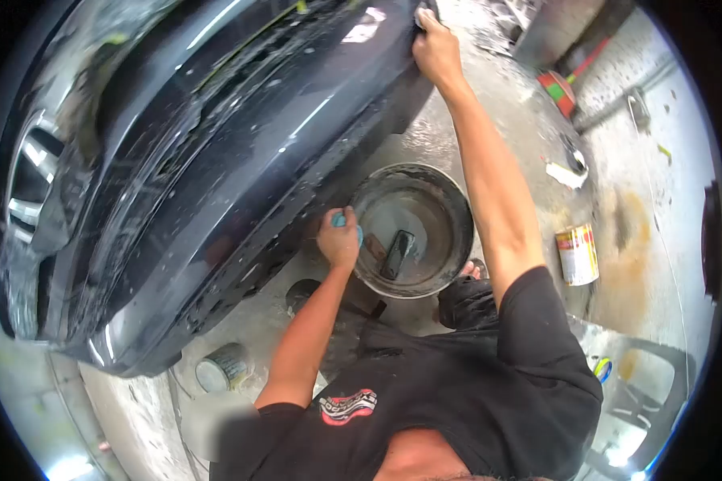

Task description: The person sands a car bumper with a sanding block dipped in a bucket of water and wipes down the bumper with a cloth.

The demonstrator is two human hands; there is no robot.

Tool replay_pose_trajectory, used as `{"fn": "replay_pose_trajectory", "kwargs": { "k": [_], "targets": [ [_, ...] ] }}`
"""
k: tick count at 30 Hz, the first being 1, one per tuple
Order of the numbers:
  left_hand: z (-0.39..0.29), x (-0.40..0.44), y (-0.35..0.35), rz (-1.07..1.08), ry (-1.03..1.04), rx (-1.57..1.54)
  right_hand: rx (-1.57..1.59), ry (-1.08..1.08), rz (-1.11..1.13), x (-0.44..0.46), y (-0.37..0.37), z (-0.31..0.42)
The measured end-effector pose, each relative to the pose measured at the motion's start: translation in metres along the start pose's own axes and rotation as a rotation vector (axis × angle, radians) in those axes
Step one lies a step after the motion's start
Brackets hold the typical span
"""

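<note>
A dark, wet car bumper (pixel 297 136) stretches diagonally across the upper left, with pale smears on it. My left hand (pixel 338 240) is closed around a light blue piece, perhaps a sponge (pixel 339 220), beside the left rim of a round basin. My right hand (pixel 437 52) reaches up to the bumper's far right end, its fingers curled at the edge. Something small and pale shows at those fingertips, too unclear to name. In the basin (pixel 467 204) lies cloudy water with a black block (pixel 398 255) and a small brown piece (pixel 373 247).
Wet concrete floor (pixel 433 136) surrounds the basin. A paint can (pixel 578 254) stands by the right wall, and another can (pixel 223 367) is at lower left. A red and green object (pixel 557 92) and a white-and-black item (pixel 569 168) are farther along the wall.
</note>
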State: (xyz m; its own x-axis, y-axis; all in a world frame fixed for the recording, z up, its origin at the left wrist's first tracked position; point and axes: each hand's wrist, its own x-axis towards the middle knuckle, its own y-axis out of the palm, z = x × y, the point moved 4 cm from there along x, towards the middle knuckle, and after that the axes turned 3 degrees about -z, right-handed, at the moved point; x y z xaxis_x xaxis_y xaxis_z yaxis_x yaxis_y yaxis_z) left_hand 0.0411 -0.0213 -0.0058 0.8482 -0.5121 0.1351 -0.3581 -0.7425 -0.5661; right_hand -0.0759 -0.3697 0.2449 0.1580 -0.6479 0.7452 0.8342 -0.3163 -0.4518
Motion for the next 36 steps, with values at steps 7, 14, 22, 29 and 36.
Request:
{"fn": "replay_pose_trajectory", "kwargs": {
  "k": [7,14,22,29,36],
  "targets": [
    [0.058,-0.002,0.034,-0.121,0.16,-0.012,0.184,-0.213,0.162,-0.207,-0.038,0.21],
    [0.002,-0.002,0.002,-0.008,-0.052,0.047,0.024,-0.052,0.012,-0.101,-0.026,0.096],
    [0.003,-0.001,0.004,0.093,-0.07,0.162,0.317,-0.108,0.365,-0.208,-0.085,0.204],
    [-0.006,-0.007,-0.004,0.005,-0.076,0.064,0.582,0.794,0.556,-0.289,-0.128,0.075],
    [-0.008,-0.007,-0.009,-0.032,0.04,0.006,0.086,0.642,0.811,-0.427,0.022,-0.069]
  ]
}}
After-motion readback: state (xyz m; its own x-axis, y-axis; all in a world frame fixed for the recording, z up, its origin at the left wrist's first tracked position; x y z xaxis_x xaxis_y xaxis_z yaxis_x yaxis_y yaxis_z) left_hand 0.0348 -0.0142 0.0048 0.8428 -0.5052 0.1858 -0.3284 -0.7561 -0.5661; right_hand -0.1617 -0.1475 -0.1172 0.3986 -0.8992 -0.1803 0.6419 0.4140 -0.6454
